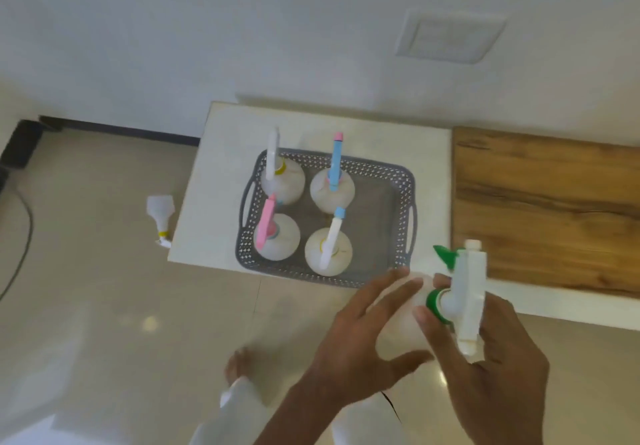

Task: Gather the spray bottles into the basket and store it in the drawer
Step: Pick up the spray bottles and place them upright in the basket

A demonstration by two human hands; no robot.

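Right now my right hand [491,368] is clamped around the neck of a translucent white spray bottle with a green collar and green trigger [450,299], held in the air just off the near edge of the white countertop [214,181]. My left hand [360,333] is spread, fingers fanned against the bottle's round body, steadying rather than gripping. The grey perforated plastic basket [403,198] sits on the counter with 4 bottles upright in its left part, leaving the right strip free.

My worry is that free strip: it looks narrow, and the long spray heads lean at angles, so lowering this bottle could knock the nearest white-and-blue-nozzled bottle [329,254] over. The basket also sits close to the counter edge. A sixth bottle, white with a yellow collar [160,214], lies on the tiled floor [86,306] and is easy to forget.
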